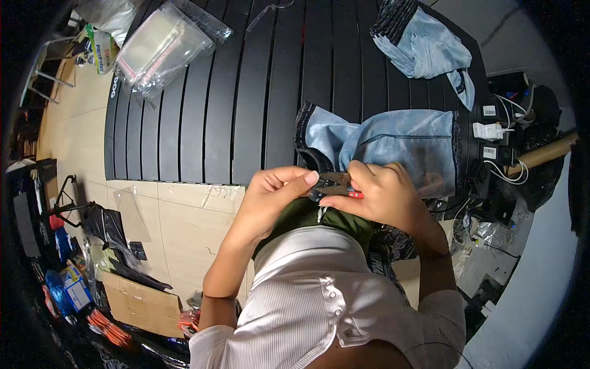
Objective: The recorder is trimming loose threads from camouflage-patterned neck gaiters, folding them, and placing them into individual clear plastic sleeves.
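Note:
Close to my waist, at the near edge of the black slatted table (246,111), both hands meet. My right hand (384,187) is closed around a dark metal plier-like tool (335,184) with a red part; its exact kind is hard to make out. The thumb and fingers of my left hand (276,194) pinch together at the tool's other end, and what lies between them is too small to tell. Just beyond, a faded blue denim piece (399,138) with black frayed edges lies on the table, its dark trim reaching toward my fingers.
A second blue denim piece (424,46) lies crumpled at the far right. Clear plastic bags (166,49) rest at the far left. White plugs and cables (491,130) hang by the right edge. On the floor at left are a cardboard piece (138,304) and several orange items (109,329).

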Demonstrator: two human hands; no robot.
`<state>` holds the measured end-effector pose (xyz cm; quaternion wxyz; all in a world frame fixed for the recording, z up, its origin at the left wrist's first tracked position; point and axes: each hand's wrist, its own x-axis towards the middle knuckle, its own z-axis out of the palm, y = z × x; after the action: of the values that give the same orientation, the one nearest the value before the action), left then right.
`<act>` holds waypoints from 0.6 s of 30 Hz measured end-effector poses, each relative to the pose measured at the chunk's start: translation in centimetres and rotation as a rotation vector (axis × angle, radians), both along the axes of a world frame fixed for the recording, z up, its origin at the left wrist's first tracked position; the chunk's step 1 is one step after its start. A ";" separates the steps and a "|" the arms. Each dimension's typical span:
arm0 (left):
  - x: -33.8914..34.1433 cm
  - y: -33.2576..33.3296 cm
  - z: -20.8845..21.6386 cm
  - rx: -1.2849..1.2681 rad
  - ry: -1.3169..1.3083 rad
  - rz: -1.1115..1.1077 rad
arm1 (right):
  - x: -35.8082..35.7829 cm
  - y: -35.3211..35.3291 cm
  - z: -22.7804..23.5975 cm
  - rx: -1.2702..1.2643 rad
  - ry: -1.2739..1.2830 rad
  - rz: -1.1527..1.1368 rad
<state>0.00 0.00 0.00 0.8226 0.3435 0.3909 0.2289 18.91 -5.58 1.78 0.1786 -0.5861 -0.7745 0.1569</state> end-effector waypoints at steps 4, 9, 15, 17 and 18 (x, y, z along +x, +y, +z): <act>0.0 -0.2 0.0 -0.002 -0.019 0.024 | -0.1 0.0 0.1 -0.015 0.003 -0.008; -0.3 -0.4 0.2 0.007 -0.019 0.035 | -0.3 0.0 0.2 -0.034 0.030 0.001; -0.5 -0.8 -0.2 -0.016 -0.075 0.071 | -0.3 0.3 0.2 -0.039 0.086 0.032; -0.8 -1.0 -0.6 -0.025 -0.081 0.051 | -0.4 0.3 0.3 -0.069 0.107 0.023; -0.9 -1.0 -0.7 -0.025 -0.082 0.051 | -0.5 0.3 0.5 -0.069 0.106 0.022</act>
<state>-0.89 -1.02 -0.72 0.8360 0.3136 0.3685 0.2588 18.45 -5.30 2.24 0.1973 -0.5741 -0.7646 0.2164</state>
